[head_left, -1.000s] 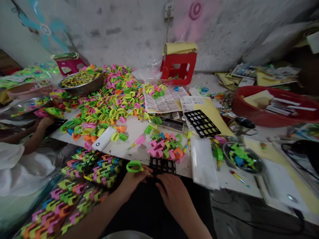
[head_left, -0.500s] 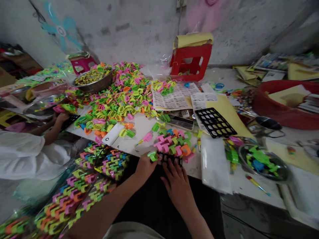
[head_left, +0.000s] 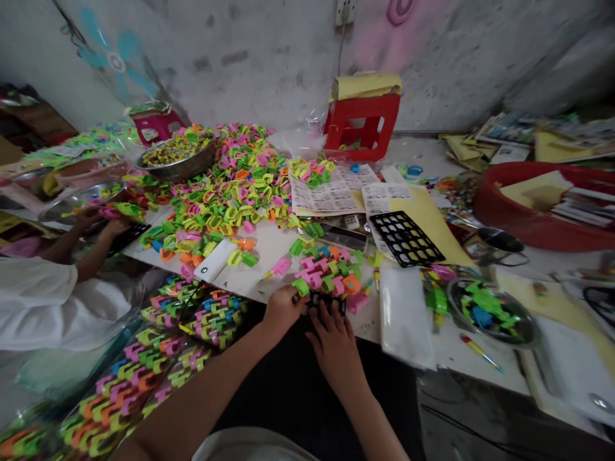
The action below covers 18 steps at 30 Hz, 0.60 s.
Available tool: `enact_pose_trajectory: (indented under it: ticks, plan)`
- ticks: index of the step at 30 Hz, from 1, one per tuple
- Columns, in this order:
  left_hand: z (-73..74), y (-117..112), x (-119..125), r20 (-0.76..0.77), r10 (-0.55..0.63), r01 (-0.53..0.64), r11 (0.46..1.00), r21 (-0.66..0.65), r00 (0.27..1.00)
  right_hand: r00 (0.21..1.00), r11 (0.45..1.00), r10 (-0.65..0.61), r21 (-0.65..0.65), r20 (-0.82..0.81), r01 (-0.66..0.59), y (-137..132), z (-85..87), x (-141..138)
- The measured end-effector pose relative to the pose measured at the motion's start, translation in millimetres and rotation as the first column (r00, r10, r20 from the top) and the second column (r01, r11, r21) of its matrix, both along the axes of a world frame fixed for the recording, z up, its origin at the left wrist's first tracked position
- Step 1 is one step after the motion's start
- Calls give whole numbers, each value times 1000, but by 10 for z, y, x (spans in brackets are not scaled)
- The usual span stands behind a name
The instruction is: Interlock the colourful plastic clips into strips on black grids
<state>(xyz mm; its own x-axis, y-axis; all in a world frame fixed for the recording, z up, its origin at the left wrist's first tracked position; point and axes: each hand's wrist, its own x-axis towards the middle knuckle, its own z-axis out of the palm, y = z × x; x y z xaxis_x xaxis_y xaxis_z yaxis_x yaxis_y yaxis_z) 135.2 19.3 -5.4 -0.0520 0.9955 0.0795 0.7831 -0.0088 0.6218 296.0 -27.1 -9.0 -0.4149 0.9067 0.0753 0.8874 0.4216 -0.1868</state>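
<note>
A black grid tray [head_left: 314, 305] lies at the table's front edge, its far part filled with rows of pink, green, orange and blue curved plastic pieces [head_left: 331, 272]. My left hand [head_left: 282, 312] pinches a green curved plastic piece [head_left: 302, 287] at the tray's left side, against the filled rows. Whether that piece sits in a slot I cannot tell. My right hand [head_left: 332, 342] lies flat with its fingers apart on the near part of the tray, covering some of its openings. A pink piece on a striped stick [head_left: 277, 267] lies left of the tray.
A large heap of similar plastic pieces [head_left: 230, 192] spreads behind. A second black grid tray [head_left: 406, 238] rests on yellow paper at right. Nearby are clear plastic bags [head_left: 407, 314], a metal bowl [head_left: 494, 314] and a red basin [head_left: 542, 211]. A co-worker's hands [head_left: 113, 229] work at far left.
My left hand has brought the green piece right and away from me, up against the filled rows. My right hand stays flat on the tray. The camera view has shifted slightly.
</note>
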Motion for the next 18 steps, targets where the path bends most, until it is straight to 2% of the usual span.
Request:
enact_pose_trajectory:
  ticks: [5,8,11,15,18]
  plan:
    - [-27,-41,55,6,-27,27,999,18,1000,1000,1000,20,2,2,-20,15,17,22]
    - [27,-44,-43,8,-96,96,995,21,995,999,999,37,37,14,-38,18,-20,54]
    - [181,66,-419,-38,-90,92,995,45,995,999,997,41,70,14,-42,32,-65,69]
    - [487,436,-1214,-178,143,-128,988,90,974,999,996,40,79,12,-40,68,-79,58]
    - [661,760,-1622,-259,171,-167,985,38,950,999,998,33,57,18,-33,86,-49,51]
